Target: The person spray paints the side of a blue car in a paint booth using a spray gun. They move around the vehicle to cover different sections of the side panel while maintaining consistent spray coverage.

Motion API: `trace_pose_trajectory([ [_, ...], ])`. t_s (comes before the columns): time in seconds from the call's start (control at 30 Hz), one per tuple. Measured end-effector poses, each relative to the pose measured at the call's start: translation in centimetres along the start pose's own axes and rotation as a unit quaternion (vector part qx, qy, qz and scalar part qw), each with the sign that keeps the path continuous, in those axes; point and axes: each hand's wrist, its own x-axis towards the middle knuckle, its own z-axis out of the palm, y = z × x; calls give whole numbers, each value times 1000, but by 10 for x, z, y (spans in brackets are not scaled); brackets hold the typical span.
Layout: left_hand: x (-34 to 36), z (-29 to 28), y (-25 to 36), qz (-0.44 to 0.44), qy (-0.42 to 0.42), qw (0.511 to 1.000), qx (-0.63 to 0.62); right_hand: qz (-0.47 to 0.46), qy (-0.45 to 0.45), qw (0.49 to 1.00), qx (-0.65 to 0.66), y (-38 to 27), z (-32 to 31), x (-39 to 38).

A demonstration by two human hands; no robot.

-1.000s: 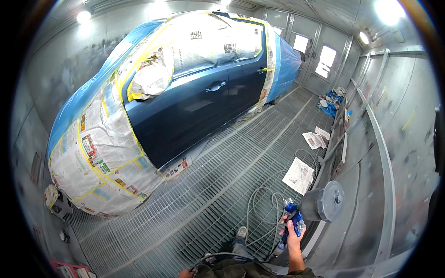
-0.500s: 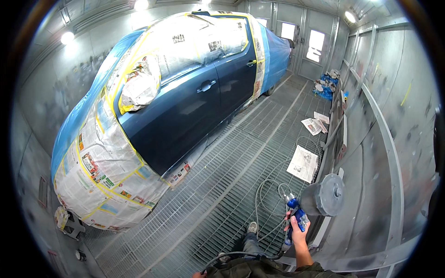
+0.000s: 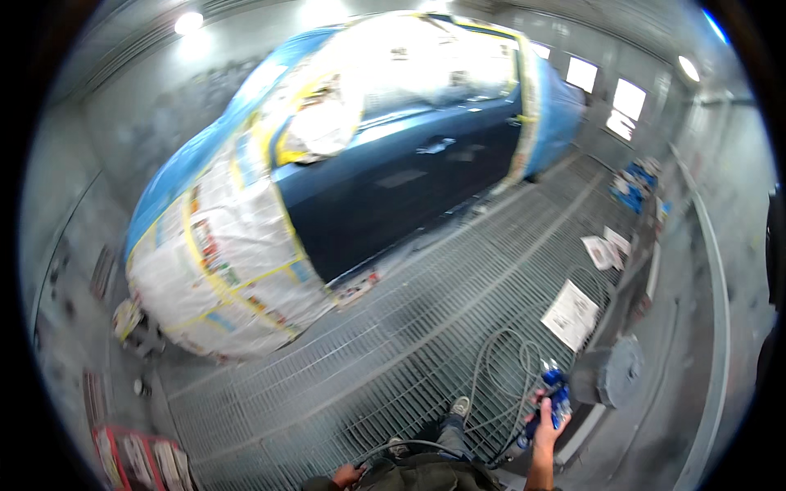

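Note:
My right hand is closed round the handle of a blue spray gun, well away from the car at the lower right. A large grey translucent paint cup juts sideways from the gun. At the lower edge, my left hand grips a dark air hose that passes in front of my body. A car stands beyond, its dark blue doors bare. Newspaper and yellow tape cover its front, windows and mirror, with blue plastic film over other parts. The picture is slightly blurred.
Hose loops lie on the metal floor grating by my feet. Newspaper sheets and crumpled blue plastic line the right wall. A red-framed rack stands lower left, a small stand near the car's front.
My view has swung left, so the car and floor items sit farther right. More of my left hand shows, and the red-framed rack has come into view. The spray gun stays in my right hand.

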Motion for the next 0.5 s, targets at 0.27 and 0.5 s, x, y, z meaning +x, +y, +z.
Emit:
trace_pose_trajectory([
  [0.27, 29, 20, -25, 9, -23, 1000, 2, -25, -29, 999, 10, 10, 0, 3],
  [0.5, 3, 22, -7, 20, 19, 998, -51, -27, -44, 999, -5, 9, -2, 5],
])
